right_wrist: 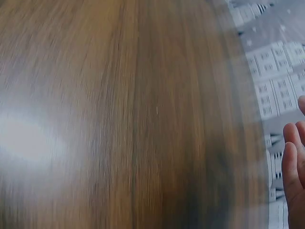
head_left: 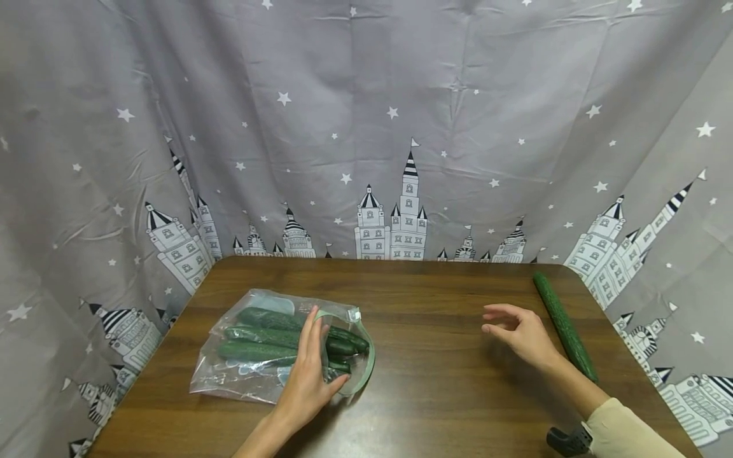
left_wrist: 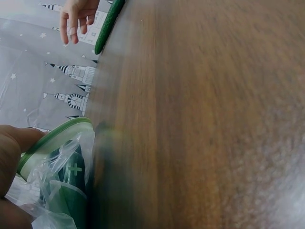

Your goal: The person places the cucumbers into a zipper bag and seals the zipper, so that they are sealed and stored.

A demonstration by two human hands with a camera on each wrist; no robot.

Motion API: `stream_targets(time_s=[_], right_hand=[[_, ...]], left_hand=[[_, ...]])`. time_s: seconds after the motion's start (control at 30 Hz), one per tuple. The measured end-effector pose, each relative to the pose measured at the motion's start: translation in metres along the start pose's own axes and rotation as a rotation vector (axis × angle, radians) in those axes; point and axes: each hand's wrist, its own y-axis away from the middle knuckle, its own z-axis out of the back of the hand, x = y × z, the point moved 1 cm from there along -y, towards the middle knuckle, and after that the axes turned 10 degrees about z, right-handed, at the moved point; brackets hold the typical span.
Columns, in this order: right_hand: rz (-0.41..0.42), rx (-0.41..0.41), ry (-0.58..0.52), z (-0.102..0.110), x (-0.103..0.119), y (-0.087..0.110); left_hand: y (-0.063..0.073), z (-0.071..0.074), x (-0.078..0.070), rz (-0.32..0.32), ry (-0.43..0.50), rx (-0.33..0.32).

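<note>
On the left of the table lies a clear plastic bag point(head_left: 229, 381) with a light green zip edge, its mouth open toward the right. Inside it are several cucumbers point(head_left: 260, 336). My left hand point(head_left: 309, 375) lies over the mouth end of the bag with its fingers extended and the thumb near the green rim point(left_wrist: 52, 136). Above the right half of the table my right hand point(head_left: 523, 334) hovers with nothing in it, fingers loosely bent. A single long cucumber point(head_left: 564, 324) lies on the table just beyond that hand, along the right edge.
The brown wooden table point(head_left: 424, 394) ends at the back against a grey curtain point(head_left: 321, 146) printed with castles and stars. A black device point(head_left: 568, 440) sits at my right wrist, by the cream sleeve point(head_left: 627, 432).
</note>
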Motion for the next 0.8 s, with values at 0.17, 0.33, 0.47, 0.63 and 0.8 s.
stream_targets(time_s=[0.17, 0.33, 0.47, 0.63, 0.8], right_hand=[[-0.006, -0.018, 0.071, 0.019, -0.004, 0.009], [0.000, -0.009, 0.153, 0.035, -0.009, 0.017], [0.006, -0.021, 0.190, 0.047, -0.013, 0.024], [0.006, -0.049, 0.248, 0.064, -0.016, 0.031], [-0.007, -0.075, 0.313, 0.082, -0.022, 0.039]], left_hand=[[0.000, 0.000, 0.002, 0.005, 0.004, 0.001], [0.000, 0.000, 0.003, 0.002, 0.009, 0.002], [0.000, 0.000, 0.003, 0.002, 0.010, 0.002], [-0.001, 0.000, 0.002, 0.002, 0.008, 0.010], [-0.001, 0.000, 0.002, 0.011, 0.010, 0.011]])
